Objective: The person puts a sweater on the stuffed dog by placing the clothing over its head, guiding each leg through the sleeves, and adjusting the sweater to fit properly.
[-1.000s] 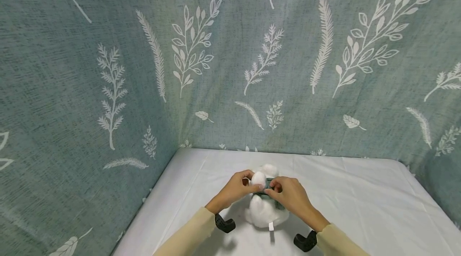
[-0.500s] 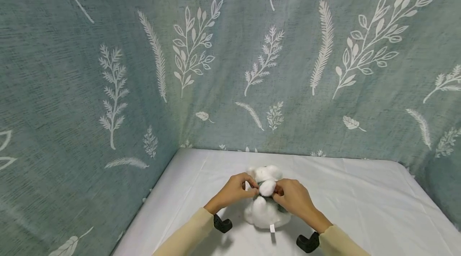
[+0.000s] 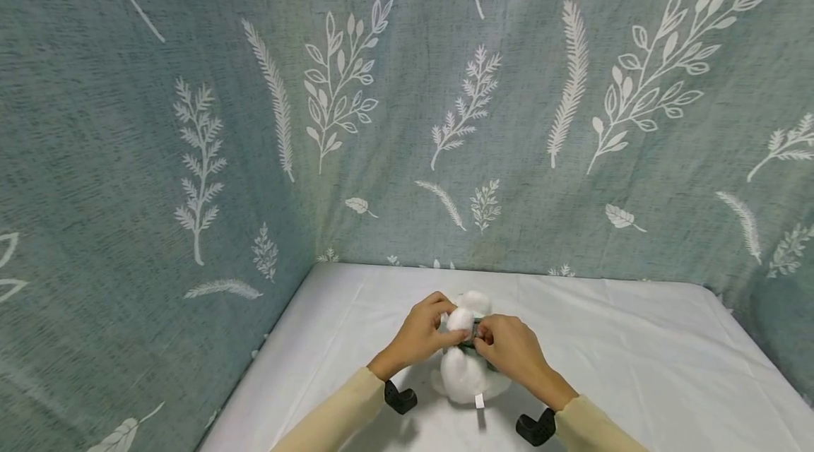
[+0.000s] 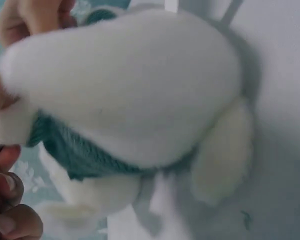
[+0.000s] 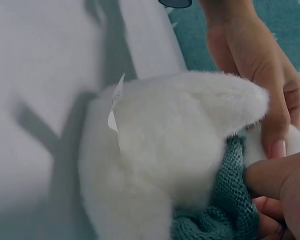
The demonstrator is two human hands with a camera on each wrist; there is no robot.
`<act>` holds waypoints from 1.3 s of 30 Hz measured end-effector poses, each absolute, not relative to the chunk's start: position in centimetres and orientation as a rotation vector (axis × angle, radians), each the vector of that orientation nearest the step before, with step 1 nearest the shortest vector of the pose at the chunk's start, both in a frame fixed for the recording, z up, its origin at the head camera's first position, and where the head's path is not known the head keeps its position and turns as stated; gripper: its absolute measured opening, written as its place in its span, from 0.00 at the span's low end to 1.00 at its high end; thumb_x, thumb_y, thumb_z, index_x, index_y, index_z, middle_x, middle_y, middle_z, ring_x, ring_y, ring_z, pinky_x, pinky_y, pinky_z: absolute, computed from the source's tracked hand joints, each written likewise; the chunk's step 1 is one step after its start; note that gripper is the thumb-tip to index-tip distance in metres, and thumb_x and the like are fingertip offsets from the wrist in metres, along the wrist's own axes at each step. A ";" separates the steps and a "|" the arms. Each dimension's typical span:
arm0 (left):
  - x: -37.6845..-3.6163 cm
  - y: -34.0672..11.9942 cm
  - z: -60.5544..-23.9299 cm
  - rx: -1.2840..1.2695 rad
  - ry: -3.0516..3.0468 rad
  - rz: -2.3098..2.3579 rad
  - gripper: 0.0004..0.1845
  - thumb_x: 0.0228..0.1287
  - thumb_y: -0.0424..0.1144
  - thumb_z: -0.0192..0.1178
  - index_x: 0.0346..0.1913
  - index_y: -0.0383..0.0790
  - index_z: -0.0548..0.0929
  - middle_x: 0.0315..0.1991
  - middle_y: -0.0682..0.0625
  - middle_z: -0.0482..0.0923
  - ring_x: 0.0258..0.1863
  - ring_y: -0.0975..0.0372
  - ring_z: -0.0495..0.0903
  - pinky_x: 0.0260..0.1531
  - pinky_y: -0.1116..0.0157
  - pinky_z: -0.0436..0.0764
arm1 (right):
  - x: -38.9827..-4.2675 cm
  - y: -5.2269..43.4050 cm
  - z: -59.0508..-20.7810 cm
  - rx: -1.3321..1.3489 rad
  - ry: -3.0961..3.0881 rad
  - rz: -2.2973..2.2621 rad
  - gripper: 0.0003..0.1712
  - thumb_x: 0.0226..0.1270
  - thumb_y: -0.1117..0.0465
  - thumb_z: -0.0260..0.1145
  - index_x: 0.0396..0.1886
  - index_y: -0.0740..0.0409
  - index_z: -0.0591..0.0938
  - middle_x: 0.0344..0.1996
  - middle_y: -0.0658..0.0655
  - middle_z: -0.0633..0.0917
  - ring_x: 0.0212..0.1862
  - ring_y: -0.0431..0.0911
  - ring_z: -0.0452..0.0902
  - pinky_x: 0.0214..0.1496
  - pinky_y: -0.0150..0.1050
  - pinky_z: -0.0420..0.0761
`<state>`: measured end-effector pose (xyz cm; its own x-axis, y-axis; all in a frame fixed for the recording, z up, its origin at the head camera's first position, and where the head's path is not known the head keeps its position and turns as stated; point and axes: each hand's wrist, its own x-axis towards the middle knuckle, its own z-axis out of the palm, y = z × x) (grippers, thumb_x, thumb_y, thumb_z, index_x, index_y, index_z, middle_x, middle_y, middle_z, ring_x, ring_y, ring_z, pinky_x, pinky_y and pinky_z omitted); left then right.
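Hands meet on the soft toy (image 3: pixel 467 371): left hand (image 3: pixel 416 335) steadies it while right hand (image 3: pixel 511 353) pinches its green knit (image 5: pixel 225 210).

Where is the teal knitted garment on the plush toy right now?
In the head view, the teal knitted garment wraps the white plush toy at table centre, pinched between the left hand and right hand.

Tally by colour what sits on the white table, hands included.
White: 1, the plush toy with its sewn tag.
Teal: 1, the knitted garment on it.
Hands: 2, left hand and right hand, both pinching at the garment.
Total: 4
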<state>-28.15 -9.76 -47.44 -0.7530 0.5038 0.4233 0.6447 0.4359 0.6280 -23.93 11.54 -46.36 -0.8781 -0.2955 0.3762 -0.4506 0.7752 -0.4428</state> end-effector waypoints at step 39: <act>-28.8 -12.7 -46.3 -0.581 -2.879 -1.499 0.10 0.67 0.45 0.60 0.34 0.42 0.81 0.28 0.51 0.73 0.26 0.62 0.67 0.31 0.61 0.69 | -24.2 13.1 -45.8 0.709 -2.511 1.129 0.07 0.71 0.48 0.70 0.34 0.42 0.89 0.36 0.41 0.81 0.35 0.39 0.70 0.37 0.37 0.74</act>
